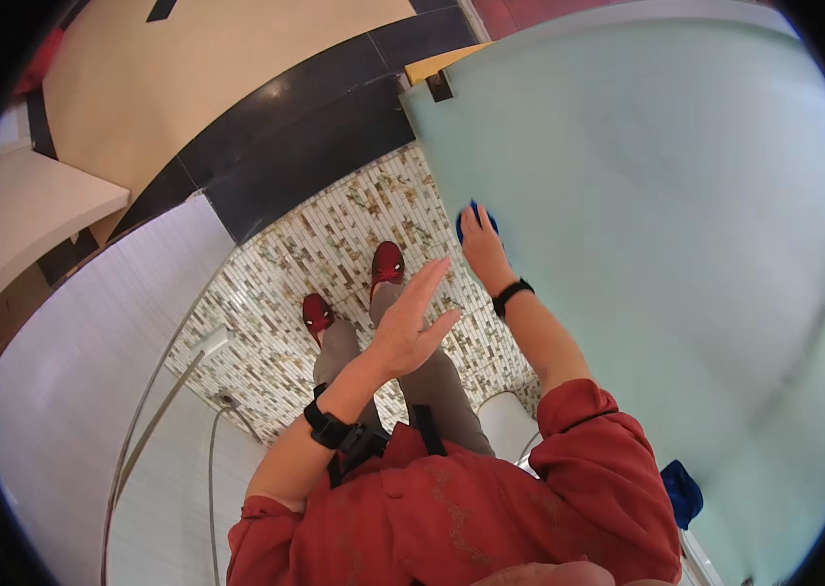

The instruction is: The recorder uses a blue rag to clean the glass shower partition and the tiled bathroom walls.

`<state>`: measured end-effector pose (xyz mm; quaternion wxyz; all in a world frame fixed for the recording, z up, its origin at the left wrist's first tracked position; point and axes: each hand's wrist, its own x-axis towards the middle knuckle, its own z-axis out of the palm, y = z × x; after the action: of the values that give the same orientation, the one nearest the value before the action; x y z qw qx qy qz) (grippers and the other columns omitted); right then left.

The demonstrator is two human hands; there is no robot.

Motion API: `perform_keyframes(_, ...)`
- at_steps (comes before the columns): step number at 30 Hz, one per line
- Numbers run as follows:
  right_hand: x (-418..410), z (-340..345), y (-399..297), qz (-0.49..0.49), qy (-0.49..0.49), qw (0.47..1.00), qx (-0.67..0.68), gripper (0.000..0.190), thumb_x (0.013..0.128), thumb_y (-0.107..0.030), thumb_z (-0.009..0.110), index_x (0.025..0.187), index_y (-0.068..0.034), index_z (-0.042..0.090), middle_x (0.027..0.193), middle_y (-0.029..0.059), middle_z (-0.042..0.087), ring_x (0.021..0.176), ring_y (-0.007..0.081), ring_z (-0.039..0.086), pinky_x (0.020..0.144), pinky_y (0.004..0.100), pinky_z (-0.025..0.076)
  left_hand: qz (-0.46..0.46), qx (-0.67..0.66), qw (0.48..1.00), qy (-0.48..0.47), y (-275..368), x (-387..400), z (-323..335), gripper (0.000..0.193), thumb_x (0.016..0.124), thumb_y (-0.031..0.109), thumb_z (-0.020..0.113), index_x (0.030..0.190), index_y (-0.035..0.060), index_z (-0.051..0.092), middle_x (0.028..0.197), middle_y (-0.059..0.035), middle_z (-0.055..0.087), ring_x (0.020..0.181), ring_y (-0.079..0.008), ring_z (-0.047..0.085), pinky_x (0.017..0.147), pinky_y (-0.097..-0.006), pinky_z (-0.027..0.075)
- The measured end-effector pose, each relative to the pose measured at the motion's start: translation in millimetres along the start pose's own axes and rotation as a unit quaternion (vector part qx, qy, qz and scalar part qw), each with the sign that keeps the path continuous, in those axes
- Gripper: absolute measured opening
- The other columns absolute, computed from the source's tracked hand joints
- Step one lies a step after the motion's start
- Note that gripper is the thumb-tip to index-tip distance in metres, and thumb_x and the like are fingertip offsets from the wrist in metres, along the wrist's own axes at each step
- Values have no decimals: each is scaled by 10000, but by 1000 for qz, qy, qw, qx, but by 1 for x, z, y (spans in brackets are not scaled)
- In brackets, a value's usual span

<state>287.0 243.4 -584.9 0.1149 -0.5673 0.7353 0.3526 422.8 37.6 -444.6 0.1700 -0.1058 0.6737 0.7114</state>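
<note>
My right hand (484,249) presses a blue cloth (466,217) against a frosted glass panel (625,220), close to its left edge. Most of that cloth is hidden under the fingers. Held out over the mosaic floor, my left hand (412,329) has its fingers straight and its thumb apart, with nothing in it. A second piece of blue cloth (682,494) shows at the lower right, beside my red sleeve; what holds it there cannot be told.
A pale curved panel (112,293) stands at the left, with a metal bar (156,421) and a grey hose (212,469) near it. A white toilet (508,425) is partly visible behind my legs. A dark tiled strip (295,139) borders the mosaic floor (354,212).
</note>
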Motion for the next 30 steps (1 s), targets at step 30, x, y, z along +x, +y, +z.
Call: perform_keyframes(30,-271,-242,-61,370,139,528,751,368,786,11,511,1137,-35,611,1024,139,671,904,257,629,843,360,482,195,164,945,-205,263,-148,30,619,916,171,566,1470,111,297,1429,-206,383,1192,-307,522,922,-391,468)
